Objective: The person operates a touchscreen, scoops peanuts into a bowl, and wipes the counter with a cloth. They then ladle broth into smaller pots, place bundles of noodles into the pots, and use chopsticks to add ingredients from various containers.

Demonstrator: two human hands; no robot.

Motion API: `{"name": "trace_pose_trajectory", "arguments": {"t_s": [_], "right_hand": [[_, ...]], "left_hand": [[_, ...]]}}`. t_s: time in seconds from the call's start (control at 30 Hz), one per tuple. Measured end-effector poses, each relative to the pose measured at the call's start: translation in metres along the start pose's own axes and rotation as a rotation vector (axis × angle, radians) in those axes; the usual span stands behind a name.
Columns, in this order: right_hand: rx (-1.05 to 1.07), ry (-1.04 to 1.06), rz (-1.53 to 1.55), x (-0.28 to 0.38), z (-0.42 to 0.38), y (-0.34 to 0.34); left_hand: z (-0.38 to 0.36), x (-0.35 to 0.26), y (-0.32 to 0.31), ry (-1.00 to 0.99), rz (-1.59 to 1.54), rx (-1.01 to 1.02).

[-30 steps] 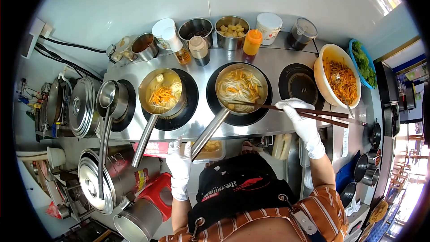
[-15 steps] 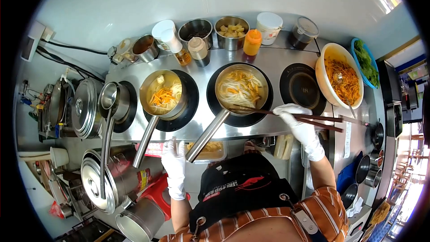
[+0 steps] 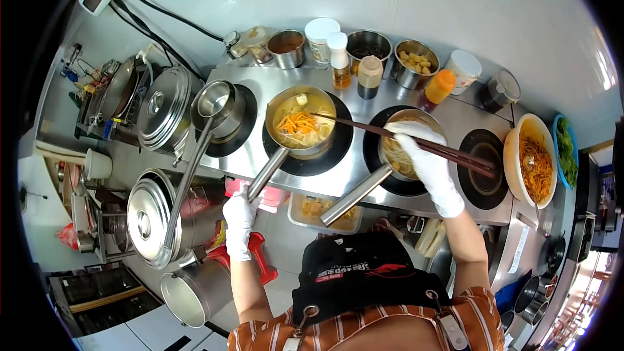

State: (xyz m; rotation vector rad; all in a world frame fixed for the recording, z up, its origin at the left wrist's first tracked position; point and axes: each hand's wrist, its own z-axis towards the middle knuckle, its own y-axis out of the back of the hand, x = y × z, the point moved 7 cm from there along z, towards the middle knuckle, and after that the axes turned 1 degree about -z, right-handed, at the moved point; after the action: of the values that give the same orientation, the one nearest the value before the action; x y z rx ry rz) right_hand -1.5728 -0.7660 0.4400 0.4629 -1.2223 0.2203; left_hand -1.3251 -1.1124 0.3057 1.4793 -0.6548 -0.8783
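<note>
My gloved left hand (image 3: 240, 220) is closed at the end of the handle of the left pot (image 3: 266, 171). This pot holds broth, pale noodles, orange shreds and a light chunk. In my gloved right hand (image 3: 426, 162) are long dark chopsticks (image 3: 364, 128), whose tips reach the left pot's contents. Below that hand, partly hidden by it, a second pot (image 3: 392, 117) with noodles in broth sits on a round black burner; its handle (image 3: 357, 195) points toward me.
Seasoning bottles, jars and metal containers line the back wall. A ladle rests in a pot (image 3: 235, 121) on the left. On the right are a bowl of orange shreds (image 3: 513, 156), greens in a blue basket (image 3: 556, 131) and a bare burner (image 3: 481, 185). Lidded stockpots stand left.
The view has shifted left. The chopsticks have moved from the right pot to the left pot, and my left hand has closed at the left pot's handle.
</note>
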Motion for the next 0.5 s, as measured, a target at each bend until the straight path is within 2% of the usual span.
{"name": "trace_pose_trajectory", "arguments": {"t_s": [0.03, 0.13, 0.17, 0.23, 0.3, 0.37, 0.4, 0.43, 0.5], "right_hand": [[0.062, 0.002, -0.021, -0.01, 0.01, -0.018], [0.129, 0.041, -0.032, -0.019, 0.029, -0.057], [0.168, -0.015, -0.035, -0.017, 0.031, -0.067], [0.194, 0.075, -0.053, -0.014, 0.032, -0.089], [0.257, 0.013, 0.066, -0.022, 0.032, -0.117], [0.347, 0.011, 0.027, -0.031, 0.035, -0.143], [0.318, 0.133, 0.059, -0.04, 0.04, -0.148], [0.233, -0.003, 0.101, -0.04, 0.047, -0.144], [0.125, -0.097, -0.082, -0.034, 0.053, -0.125]], "left_hand": [[-0.005, -0.004, 0.004, -0.007, -0.094, 0.014], [-0.022, -0.005, -0.002, 0.034, -0.092, 0.101], [-0.024, -0.004, -0.004, 0.015, -0.078, 0.088], [-0.026, -0.007, 0.0, -0.05, -0.1, -0.018], [-0.025, -0.007, -0.001, -0.036, -0.097, -0.008], [-0.025, -0.006, -0.001, -0.049, -0.1, -0.014], [-0.025, -0.007, -0.001, -0.06, -0.099, -0.013], [-0.026, -0.007, -0.001, -0.059, -0.1, -0.014], [-0.027, -0.007, -0.001, -0.064, -0.098, -0.008]]}}
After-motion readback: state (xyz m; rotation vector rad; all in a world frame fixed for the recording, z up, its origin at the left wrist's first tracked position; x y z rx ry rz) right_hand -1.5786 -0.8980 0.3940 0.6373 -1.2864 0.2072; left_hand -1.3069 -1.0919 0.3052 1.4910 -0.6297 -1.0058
